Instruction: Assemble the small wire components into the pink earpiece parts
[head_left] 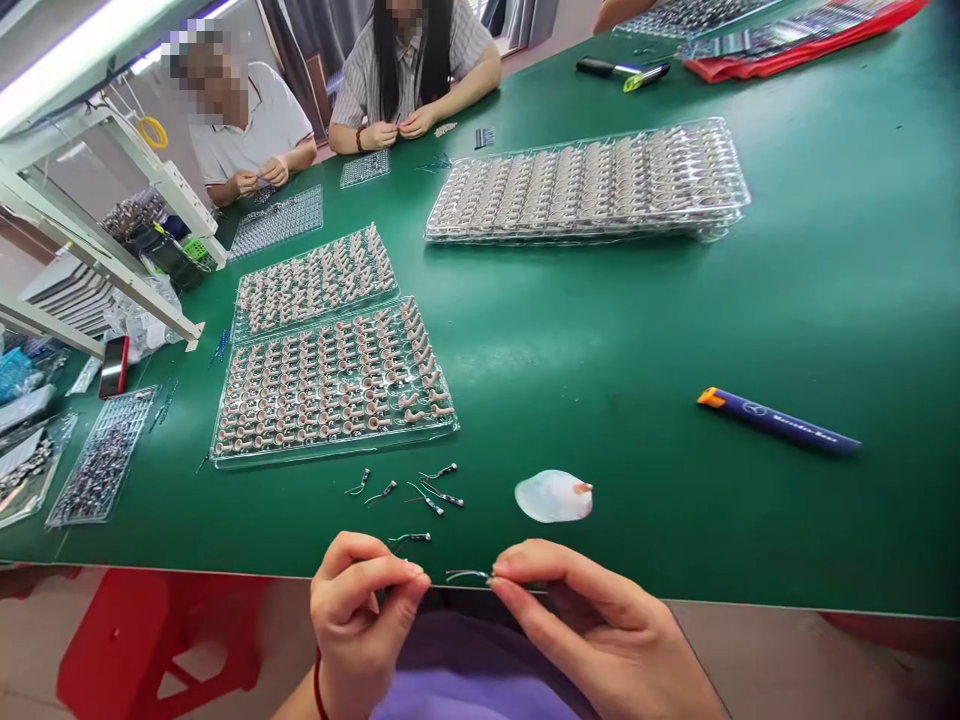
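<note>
At the near edge of the green table, my right hand [592, 620] pinches a small wired part [471, 574]. Its thin wires point left toward my other hand, and its body is mostly behind my fingertips. My left hand [367, 610] is closed in a pinch a short gap away; a tiny pale speck shows at its fingertips, too small to name. Just beyond my hands lie several loose small wired parts [435, 505], one of them close above my left fingertips. To their right sits a whitish, translucent flat piece [551, 497] with a brownish bit on its edge.
Clear trays [334, 385] of small pinkish pieces stand left of centre. Stacked filled trays [585, 185] lie farther back. A blue knife-like tool [780, 422] with an orange end rests at right. Two people sit across the table [600, 330]. A red stool [150, 640] stands below left.
</note>
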